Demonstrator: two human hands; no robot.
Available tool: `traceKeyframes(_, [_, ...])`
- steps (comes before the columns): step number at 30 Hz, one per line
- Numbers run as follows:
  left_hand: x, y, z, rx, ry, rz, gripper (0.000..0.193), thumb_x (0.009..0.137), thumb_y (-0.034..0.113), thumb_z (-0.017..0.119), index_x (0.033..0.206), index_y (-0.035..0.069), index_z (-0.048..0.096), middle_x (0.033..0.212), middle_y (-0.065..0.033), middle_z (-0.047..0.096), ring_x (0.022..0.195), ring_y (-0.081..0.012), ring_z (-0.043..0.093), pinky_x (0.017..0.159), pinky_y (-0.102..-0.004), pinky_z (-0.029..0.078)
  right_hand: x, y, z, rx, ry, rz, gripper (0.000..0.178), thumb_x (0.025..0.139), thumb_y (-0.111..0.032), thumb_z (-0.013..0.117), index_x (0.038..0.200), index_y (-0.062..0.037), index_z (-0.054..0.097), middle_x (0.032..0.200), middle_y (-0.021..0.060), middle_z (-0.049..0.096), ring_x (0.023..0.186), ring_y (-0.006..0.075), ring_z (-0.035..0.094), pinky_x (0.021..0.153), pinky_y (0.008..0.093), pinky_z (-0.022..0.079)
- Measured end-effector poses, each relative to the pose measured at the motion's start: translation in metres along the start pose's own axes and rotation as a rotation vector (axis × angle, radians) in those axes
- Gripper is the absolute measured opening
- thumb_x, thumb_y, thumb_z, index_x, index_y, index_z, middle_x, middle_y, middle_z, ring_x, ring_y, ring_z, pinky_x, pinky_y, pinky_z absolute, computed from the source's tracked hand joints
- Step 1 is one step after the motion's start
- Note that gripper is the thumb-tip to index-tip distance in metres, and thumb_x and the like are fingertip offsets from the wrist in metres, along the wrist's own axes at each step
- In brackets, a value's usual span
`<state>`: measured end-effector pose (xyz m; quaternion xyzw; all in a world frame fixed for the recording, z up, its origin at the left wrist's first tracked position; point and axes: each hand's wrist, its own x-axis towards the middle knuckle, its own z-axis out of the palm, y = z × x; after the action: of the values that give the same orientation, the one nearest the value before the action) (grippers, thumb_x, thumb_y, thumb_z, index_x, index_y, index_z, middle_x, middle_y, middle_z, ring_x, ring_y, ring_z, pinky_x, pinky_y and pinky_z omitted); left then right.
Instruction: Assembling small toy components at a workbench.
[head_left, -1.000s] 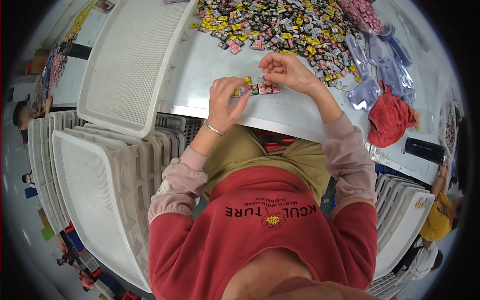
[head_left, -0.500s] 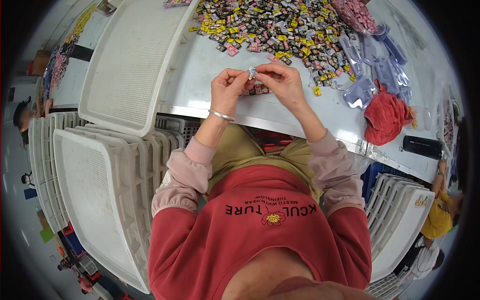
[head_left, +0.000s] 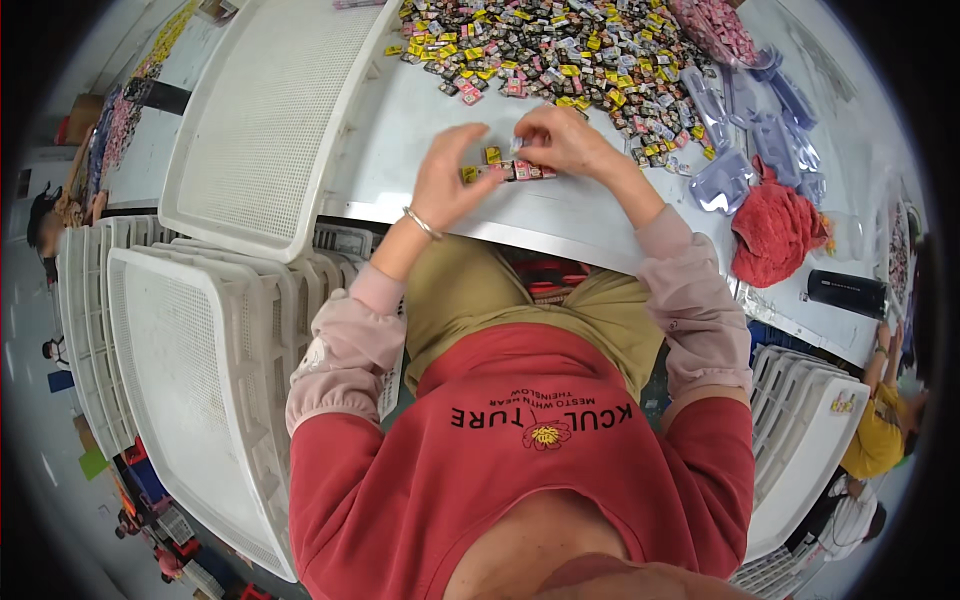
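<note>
A short row of small flat packets [head_left: 530, 172], pink, red and dark, lies on the metal table near its front edge. My left hand [head_left: 447, 178] is at the row's left end, thumb and fingers spread apart and slightly blurred, with nothing held between them. A small yellow and dark packet [head_left: 492, 155] sits just above the row, by the left hand. Above the row's right part, my right hand [head_left: 565, 142] pinches a small whitish-blue packet [head_left: 517, 146], partly covered by its fingertips.
Beyond my hands spreads a large pile of small packets [head_left: 560, 60]. At the right are clear purplish plastic trays [head_left: 720, 185], a red cloth [head_left: 775, 235] and a black cylinder [head_left: 846, 292]. A white mesh tray [head_left: 265, 120] borders the left, above stacked trays [head_left: 180, 390]. Other people work at both sides.
My hands, together on the small whitish packet before, have parted. The left moved down and left and spread open; the right keeps the packet, close to the row. A yellow packet now shows above the row.
</note>
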<state>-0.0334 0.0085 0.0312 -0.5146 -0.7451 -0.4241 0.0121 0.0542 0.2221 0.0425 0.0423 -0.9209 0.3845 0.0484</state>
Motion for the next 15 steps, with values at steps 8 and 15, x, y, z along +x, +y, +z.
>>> traceKeyframes(8, [-0.016,-0.014,0.021,-0.088,-0.085,-0.050,0.057,0.073,0.015,0.077,0.123,0.001,0.052,0.121,-0.0186,0.058,0.111,-0.0362,0.056,0.096,-0.0412,0.045,-0.006,-0.001,0.021,-0.098,0.055,-0.081,0.023,0.076,-0.012,0.070,0.096,-0.0027,0.063,0.089,0.0131,0.061,0.085,0.0325,0.060,0.074,0.0415,0.049])
traceKeyframes(15, [-0.014,-0.015,0.020,-0.096,-0.114,0.006,0.054,0.073,0.012,0.076,0.122,0.000,0.056,0.124,-0.0181,0.057,0.116,-0.0355,0.054,0.099,-0.0413,0.044,-0.005,-0.013,0.022,-0.273,0.076,-0.109,0.014,0.077,-0.004,0.063,0.090,0.0002,0.062,0.087,0.0125,0.058,0.084,0.0324,0.059,0.073,0.0413,0.048])
